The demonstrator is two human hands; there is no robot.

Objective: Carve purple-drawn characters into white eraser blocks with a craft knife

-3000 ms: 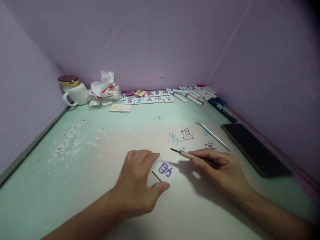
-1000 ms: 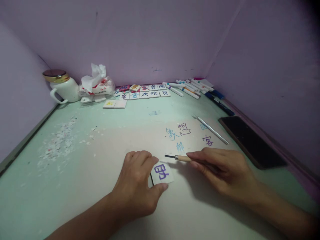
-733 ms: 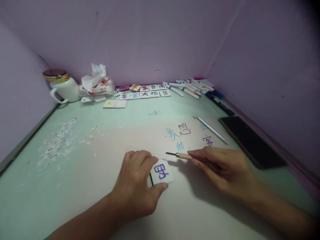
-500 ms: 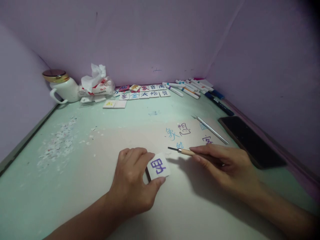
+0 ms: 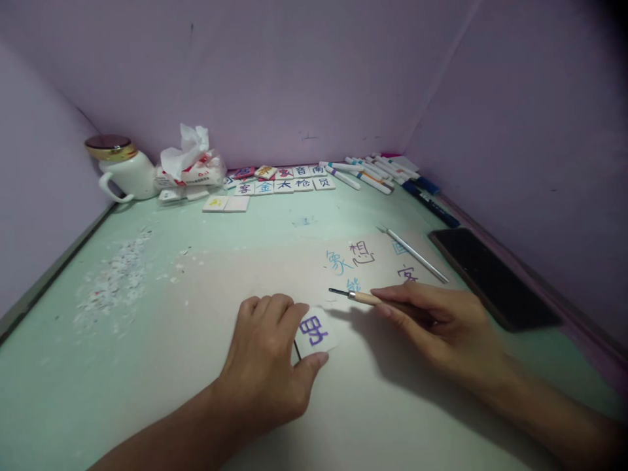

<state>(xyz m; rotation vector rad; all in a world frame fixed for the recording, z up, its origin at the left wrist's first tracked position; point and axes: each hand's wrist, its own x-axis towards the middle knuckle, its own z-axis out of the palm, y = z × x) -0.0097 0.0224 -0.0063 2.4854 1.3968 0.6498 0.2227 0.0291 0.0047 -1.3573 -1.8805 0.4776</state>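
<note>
At the table (image 5: 88, 373), the right hand (image 5: 446, 330) is grasping the wooden-handled cutter (image 5: 364, 298); the left hand (image 5: 267, 360) is gripping the marked tile (image 5: 314, 331) between thumb and fingers. Positioning is apparently occurring; tool contact would be requiring steady tile support.

The white tile (image 5: 316, 330) bears a purple character. Right of it, the carving tool (image 5: 362, 298) shows dark metal, a silver collar and pale wood, and the phone (image 5: 493, 280) is black. Far left beyond it, the mug (image 5: 140, 176) is white, its dark-red lid (image 5: 110, 145) gold-banded. Around it, the tabletop (image 5: 267, 229) blends mint green and pinkish beige.
</note>
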